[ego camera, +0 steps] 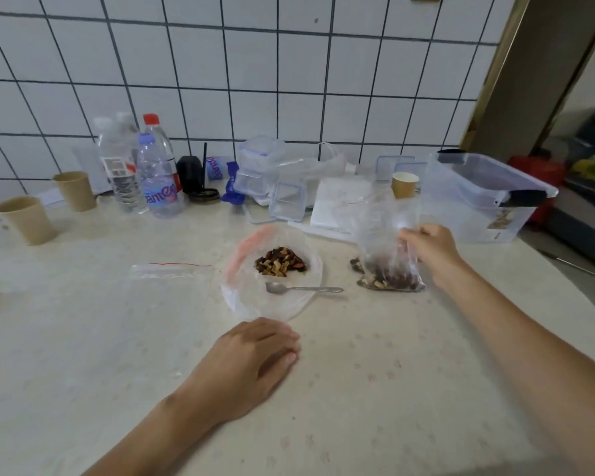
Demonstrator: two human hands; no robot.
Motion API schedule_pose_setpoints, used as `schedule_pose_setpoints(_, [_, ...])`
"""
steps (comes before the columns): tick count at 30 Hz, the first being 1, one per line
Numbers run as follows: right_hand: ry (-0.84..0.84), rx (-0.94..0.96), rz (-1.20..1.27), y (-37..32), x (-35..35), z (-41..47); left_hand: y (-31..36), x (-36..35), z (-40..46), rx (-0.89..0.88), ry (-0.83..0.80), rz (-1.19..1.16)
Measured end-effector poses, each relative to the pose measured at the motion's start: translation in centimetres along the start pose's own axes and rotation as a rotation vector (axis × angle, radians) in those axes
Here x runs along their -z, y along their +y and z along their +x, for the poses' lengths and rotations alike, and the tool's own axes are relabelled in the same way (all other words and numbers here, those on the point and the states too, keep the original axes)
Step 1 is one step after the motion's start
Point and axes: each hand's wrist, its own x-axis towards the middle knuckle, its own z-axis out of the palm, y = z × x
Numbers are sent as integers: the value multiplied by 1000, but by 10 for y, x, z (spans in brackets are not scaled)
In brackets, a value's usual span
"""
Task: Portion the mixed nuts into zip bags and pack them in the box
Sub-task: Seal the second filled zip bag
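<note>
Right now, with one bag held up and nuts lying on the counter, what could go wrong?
1. The right hand pinches the filled zip bag by its side; whether it is sealed cannot be told, so nuts may spill on the way to the clear plastic box.
2. The spoon rests on the open bag of mixed nuts; the left hand close by could knock it.

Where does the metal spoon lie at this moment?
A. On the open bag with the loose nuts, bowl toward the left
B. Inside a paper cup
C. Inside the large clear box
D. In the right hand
A: the spoon lies flat on the open bag just below the pile of nuts, and neither hand touches it.
</note>
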Motion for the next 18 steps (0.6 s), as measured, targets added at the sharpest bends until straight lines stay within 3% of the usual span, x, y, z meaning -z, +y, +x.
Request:
schedule_pose_setpoints(5, [241,304,-243,-23,19,-21,2,2,0,-26,-7,31])
schedule_pose_setpoints(7, [235,466,-244,-32,16,-44,5,4,-1,-8,4,30])
schedule_pose_setpoints(14, [-234,748,-239,-38,-36,-139,10,34,-13,111,222,-57])
schedule_pose_setpoints(18, [-475,968,-453,-14,-71,-190,-21,66,-21,292,347,69])
